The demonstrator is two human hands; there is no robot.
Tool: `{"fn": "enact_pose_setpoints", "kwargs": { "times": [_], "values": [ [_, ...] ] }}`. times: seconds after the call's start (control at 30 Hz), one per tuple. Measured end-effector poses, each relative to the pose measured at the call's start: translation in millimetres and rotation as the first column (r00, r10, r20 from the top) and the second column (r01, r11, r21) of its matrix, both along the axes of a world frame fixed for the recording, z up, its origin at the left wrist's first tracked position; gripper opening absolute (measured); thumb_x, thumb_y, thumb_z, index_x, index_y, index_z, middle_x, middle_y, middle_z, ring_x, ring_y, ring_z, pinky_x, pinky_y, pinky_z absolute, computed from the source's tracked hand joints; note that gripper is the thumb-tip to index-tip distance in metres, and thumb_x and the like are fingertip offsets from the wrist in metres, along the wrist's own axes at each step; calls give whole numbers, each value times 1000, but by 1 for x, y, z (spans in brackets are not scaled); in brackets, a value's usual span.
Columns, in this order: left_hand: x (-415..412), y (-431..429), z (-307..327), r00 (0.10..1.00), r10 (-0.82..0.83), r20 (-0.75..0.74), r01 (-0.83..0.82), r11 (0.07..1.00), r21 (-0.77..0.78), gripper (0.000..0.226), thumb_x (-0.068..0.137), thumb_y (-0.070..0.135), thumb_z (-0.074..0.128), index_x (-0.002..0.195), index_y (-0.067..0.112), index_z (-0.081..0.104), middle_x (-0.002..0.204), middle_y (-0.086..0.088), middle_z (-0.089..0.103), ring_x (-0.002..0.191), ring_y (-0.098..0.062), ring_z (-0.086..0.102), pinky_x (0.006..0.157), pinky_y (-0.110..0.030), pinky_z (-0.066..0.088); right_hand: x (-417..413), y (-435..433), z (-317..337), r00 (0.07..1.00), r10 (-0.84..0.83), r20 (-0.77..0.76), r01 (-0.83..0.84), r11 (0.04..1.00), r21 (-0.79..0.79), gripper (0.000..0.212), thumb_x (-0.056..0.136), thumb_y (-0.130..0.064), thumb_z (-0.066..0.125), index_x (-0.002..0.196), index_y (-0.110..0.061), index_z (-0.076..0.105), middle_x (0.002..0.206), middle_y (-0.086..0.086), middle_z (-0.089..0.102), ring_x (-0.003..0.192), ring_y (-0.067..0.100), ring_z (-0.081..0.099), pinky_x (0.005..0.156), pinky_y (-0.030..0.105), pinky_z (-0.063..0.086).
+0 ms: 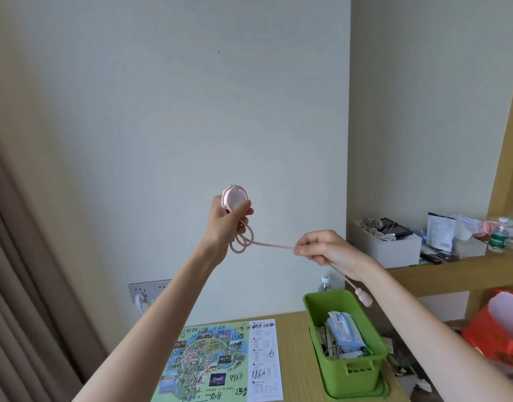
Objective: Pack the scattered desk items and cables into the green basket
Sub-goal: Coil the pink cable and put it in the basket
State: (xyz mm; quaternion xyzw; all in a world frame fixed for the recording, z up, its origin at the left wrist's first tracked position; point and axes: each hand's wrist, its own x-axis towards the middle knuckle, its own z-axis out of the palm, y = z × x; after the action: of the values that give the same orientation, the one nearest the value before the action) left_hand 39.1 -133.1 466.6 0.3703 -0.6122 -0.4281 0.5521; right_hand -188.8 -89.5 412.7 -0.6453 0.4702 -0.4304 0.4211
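Note:
Both hands are raised in front of the wall with a pink cable (pixel 274 245) stretched between them. My left hand (pixel 227 224) grips the cable's round pink puck end (pixel 235 197), and a few loops hang below its fingers. My right hand (pixel 326 247) pinches the cable further along; the free end with its pink plug (pixel 363 297) dangles below that wrist, above the green basket (pixel 316 303). The basket stands on the wooden desk at the lower right and holds a blue wipes pack (pixel 346 333) and other small items.
A printed map sheet (pixel 217 361) lies flat on the desk (pixel 293 358) left of the basket. A wall socket (pixel 146 290) with a white plug sits behind my left forearm. The shelf (pixel 452 271) at right carries a white box, cables, packets and a bottle. An orange bag (pixel 499 329) sits at far right.

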Motion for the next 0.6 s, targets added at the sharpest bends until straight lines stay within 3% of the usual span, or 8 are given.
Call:
{"fn": "enact_pose_setpoints", "kwargs": {
  "times": [0.2,0.3,0.4,0.5,0.6],
  "values": [
    [1,0,-12,964,-107,245,92,993,70,44,90,26,66,120,5,42,87,-8,64,62,-12,49,48,-20,40,-2,6,22,998,5,-69,-13,994,-113,9,83,-19,74,87,-11,74,73,1,63,54,6,40,48,15,29],
    [-4,8,-15,875,-274,400,251,962,108,46,90,42,63,110,4,50,86,-8,62,61,-11,49,49,-20,40,9,7,31,996,7,-86,-23,983,-180,11,83,-15,74,90,-6,75,72,4,65,60,11,41,47,15,29],
    [-12,20,-19,796,-400,454,356,916,183,58,87,50,63,113,1,48,88,-9,60,63,-11,49,50,-21,40,18,6,34,995,-12,-95,-11,969,-246,8,83,-9,73,88,-2,75,59,-3,61,49,5,37,45,13,28],
    [-18,26,-23,753,-430,498,359,903,236,60,80,40,76,115,4,42,86,-7,57,64,-12,50,51,-23,39,24,4,32,991,-42,-128,1,951,-311,5,80,-5,75,80,-1,73,48,-13,57,42,0,39,45,11,30],
    [-22,28,-26,747,-418,517,321,908,270,56,79,18,77,118,8,38,90,-5,49,64,-13,49,53,-25,39,29,2,26,988,-87,-128,36,934,-355,13,76,-11,80,75,-10,68,56,-12,61,50,1,44,52,17,35]
  ]
}}
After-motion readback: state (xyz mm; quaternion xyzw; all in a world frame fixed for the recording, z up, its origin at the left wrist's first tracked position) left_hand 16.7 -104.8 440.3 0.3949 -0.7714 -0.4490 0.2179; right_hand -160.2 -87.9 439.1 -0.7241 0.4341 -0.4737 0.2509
